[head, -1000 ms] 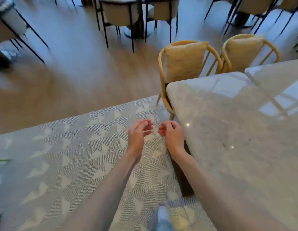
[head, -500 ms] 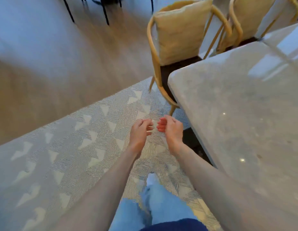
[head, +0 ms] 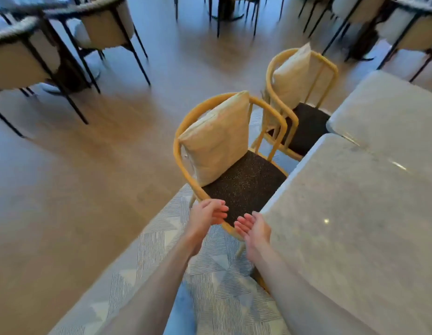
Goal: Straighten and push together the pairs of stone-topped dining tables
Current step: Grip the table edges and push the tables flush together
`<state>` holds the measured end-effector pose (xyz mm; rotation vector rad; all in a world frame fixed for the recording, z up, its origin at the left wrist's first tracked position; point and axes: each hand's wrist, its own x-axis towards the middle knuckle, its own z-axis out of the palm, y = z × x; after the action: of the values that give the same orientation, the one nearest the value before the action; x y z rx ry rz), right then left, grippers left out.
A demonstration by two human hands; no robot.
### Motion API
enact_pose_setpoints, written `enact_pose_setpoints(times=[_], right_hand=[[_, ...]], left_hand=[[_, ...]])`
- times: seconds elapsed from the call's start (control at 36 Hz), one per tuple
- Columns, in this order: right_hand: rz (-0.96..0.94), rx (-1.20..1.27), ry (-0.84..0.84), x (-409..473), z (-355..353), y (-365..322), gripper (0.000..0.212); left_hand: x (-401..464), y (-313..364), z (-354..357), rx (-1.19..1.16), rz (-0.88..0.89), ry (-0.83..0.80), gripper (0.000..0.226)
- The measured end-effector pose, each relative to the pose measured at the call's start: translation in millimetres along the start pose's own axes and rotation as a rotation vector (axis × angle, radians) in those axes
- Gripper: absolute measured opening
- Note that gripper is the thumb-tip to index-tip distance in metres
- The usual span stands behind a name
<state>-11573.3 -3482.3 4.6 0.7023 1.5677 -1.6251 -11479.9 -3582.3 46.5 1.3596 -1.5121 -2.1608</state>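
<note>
Wood flooring (head: 94,189) runs under a patterned rug (head: 222,281) on which the dining set stands. Your two tables fill the right of the view: the near table (head: 343,226) and the far table (head: 391,112). Their long axes run away from you toward the upper right, roughly end to end. A narrow dark gap separates their adjacent ends, and the edges there do not appear to line up, so the pair likely remains unjoined.

Two cane chairs sit tucked along the tables' left side: the near chair (head: 244,184), its cushion (head: 217,139) propped upright on the backrest, and the far chair (head: 304,122).

Your left hand (head: 205,218) hovers just beside the near chair's rim, fingers loosely spread, gripping nothing. Your right hand (head: 256,228) is open, palm inward, near the near table's corner, also empty. Contact with the rim or the tabletop cannot be confirmed. This posture suggests an approach to the corner.
</note>
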Motion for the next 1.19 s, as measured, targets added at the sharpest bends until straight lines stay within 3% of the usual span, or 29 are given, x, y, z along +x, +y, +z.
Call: enact_pose_setpoints(times=[0.25,0.36,0.53,0.75,1.0,1.19], right_hand=[[0.187,0.773,0.188,29.5,74.3,-40.4,0.06],[0.154,1.14,0.226,57.8,90.8,-55.3,0.073],[0.04,1.47,0.38,107.8,117.9,-75.1,0.086],[-0.128,1.71,0.583,133.5,119.6,-107.2,0.081],[-0.29,1.754,0.877,148.7,144.5,-127.7,0.071],[-0.297,1.871,0.957,150.6,205.3,-131.7,0.068]], left_hand=[[125.7,112.4,8.3,0.339,-0.086,-0.364,0.016],[183.9,143.0,44.5,0.457,-0.091,-0.497,0.013],[269.5,164.8,105.2,0.551,-0.178,-0.615,0.015],[314.5,189.6,162.9,0.693,-0.307,-0.803,0.018],[360.9,188.2,197.7,0.799,-0.531,-1.053,0.022],[397.9,192.6,201.3,0.946,-0.558,-1.055,0.03]])
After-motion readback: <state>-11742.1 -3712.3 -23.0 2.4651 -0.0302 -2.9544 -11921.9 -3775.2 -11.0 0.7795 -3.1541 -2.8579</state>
